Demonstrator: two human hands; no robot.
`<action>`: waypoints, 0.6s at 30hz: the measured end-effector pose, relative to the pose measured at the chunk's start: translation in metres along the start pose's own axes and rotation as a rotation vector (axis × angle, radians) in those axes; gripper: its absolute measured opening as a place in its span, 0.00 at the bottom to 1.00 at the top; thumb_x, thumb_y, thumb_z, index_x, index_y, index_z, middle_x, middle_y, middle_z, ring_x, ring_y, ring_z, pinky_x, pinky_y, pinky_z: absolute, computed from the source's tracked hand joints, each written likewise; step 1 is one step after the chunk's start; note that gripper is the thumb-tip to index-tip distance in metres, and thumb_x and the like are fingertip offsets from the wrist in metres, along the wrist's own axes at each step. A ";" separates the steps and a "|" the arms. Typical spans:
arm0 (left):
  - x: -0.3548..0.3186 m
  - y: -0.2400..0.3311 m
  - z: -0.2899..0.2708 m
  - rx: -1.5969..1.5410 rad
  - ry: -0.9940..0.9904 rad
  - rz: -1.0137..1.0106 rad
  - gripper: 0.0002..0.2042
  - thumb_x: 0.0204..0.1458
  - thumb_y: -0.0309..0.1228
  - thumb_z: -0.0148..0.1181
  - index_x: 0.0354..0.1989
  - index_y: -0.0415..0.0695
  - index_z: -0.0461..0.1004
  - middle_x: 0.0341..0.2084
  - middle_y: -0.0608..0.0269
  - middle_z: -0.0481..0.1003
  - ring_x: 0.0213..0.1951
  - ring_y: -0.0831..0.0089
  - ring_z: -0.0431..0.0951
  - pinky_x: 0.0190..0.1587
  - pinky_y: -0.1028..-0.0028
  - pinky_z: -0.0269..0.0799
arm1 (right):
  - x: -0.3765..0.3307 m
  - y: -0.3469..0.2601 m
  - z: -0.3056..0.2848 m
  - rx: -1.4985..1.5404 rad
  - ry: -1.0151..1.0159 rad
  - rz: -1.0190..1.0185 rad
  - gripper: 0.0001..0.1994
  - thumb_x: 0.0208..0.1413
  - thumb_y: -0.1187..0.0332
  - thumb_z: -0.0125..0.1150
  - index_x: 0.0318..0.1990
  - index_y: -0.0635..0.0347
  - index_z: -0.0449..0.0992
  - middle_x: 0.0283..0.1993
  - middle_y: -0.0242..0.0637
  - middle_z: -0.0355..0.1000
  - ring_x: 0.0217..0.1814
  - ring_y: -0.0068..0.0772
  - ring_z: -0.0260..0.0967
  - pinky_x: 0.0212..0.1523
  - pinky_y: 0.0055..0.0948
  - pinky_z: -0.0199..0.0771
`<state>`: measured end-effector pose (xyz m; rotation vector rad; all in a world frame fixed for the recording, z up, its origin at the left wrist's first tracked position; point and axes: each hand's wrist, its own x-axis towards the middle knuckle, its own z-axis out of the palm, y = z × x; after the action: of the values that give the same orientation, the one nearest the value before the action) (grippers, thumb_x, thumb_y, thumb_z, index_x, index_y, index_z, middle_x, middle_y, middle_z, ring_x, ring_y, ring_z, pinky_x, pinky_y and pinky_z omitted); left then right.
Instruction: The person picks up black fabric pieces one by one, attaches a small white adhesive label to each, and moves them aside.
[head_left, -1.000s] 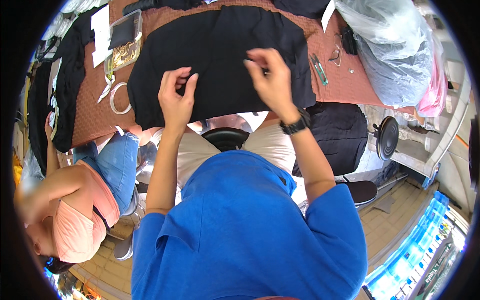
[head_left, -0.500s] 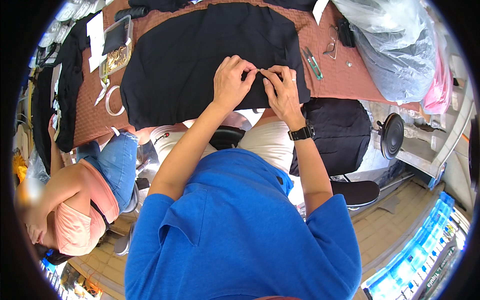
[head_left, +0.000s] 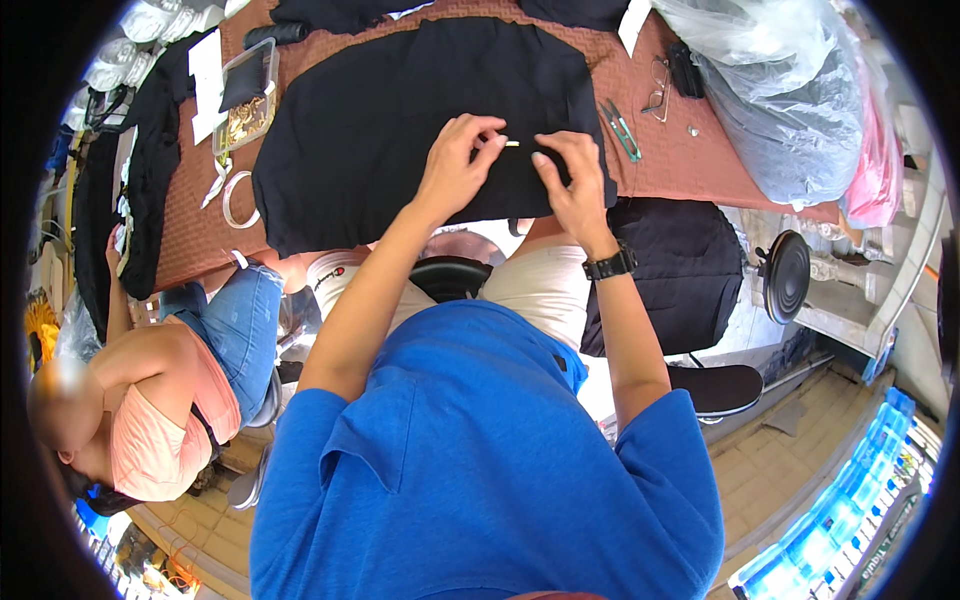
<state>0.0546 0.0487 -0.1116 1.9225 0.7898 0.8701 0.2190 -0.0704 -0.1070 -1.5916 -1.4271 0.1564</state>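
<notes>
A large black cloth (head_left: 350,130) lies spread over the table in front of me. On it, a small pale strip (head_left: 512,144) sits just beyond my left thumb. My left hand (head_left: 458,168) rests over the cloth, its thumb and forefinger curved with their tips apart. To the right of the strip, my right hand (head_left: 574,180) is open above the cloth, thumb and forefinger spread, and I see nothing between them. A dark watch is on my right wrist.
Thread snips (head_left: 622,132) and eyeglasses (head_left: 657,92) lie right of the cloth, before a plastic-wrapped bundle (head_left: 785,100). At left are a clear box (head_left: 262,112) of gold-coloured pieces and a white ring (head_left: 229,200). Another person (head_left: 165,410) sits at my left.
My hands were pinched together at the small pale piece. Now they have parted, the right fingers moving off to the right, and the pale strip shows between the hands.
</notes>
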 end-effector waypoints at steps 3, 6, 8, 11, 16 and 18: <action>-0.005 0.001 -0.030 -0.145 0.093 -0.051 0.11 0.62 0.26 0.59 0.51 0.42 0.78 0.39 0.59 0.77 0.38 0.71 0.79 0.42 0.73 0.74 | 0.001 0.008 -0.010 0.008 0.161 0.087 0.13 0.57 0.77 0.65 0.49 0.61 0.79 0.47 0.41 0.73 0.47 0.37 0.72 0.48 0.32 0.75; -0.016 0.005 -0.060 0.114 0.175 -0.006 0.08 0.60 0.24 0.60 0.47 0.41 0.79 0.37 0.59 0.76 0.37 0.68 0.78 0.43 0.70 0.74 | 0.004 0.014 -0.014 -0.114 0.166 0.130 0.13 0.57 0.75 0.66 0.50 0.62 0.79 0.45 0.42 0.74 0.45 0.38 0.73 0.45 0.33 0.75; -0.024 0.008 -0.072 0.271 0.190 0.008 0.07 0.57 0.24 0.61 0.43 0.42 0.79 0.36 0.60 0.75 0.39 0.63 0.76 0.47 0.66 0.72 | 0.008 0.020 -0.011 -0.203 0.156 0.133 0.13 0.57 0.74 0.67 0.49 0.62 0.79 0.43 0.42 0.75 0.43 0.37 0.73 0.42 0.33 0.75; -0.036 0.008 -0.081 0.488 0.200 0.107 0.07 0.56 0.25 0.62 0.42 0.43 0.79 0.38 0.61 0.75 0.43 0.60 0.74 0.50 0.63 0.70 | 0.011 0.028 -0.007 -0.252 0.113 0.148 0.11 0.57 0.73 0.67 0.47 0.63 0.80 0.38 0.41 0.75 0.38 0.36 0.73 0.38 0.33 0.74; -0.050 0.004 -0.084 0.583 0.116 0.096 0.07 0.55 0.28 0.64 0.42 0.44 0.79 0.43 0.62 0.74 0.47 0.60 0.72 0.51 0.62 0.67 | 0.014 0.026 -0.008 -0.095 0.104 0.265 0.06 0.58 0.74 0.66 0.41 0.66 0.80 0.32 0.39 0.74 0.31 0.32 0.72 0.35 0.31 0.73; -0.051 0.005 -0.084 0.567 0.139 0.096 0.08 0.55 0.27 0.64 0.42 0.43 0.80 0.43 0.61 0.75 0.47 0.59 0.73 0.52 0.62 0.68 | 0.018 0.016 -0.011 -0.046 0.148 0.267 0.04 0.58 0.75 0.65 0.38 0.66 0.78 0.33 0.40 0.74 0.33 0.36 0.74 0.37 0.33 0.74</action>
<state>-0.0410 0.0432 -0.0880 2.4266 1.1248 0.9107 0.2433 -0.0592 -0.1036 -1.7897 -1.1087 0.1592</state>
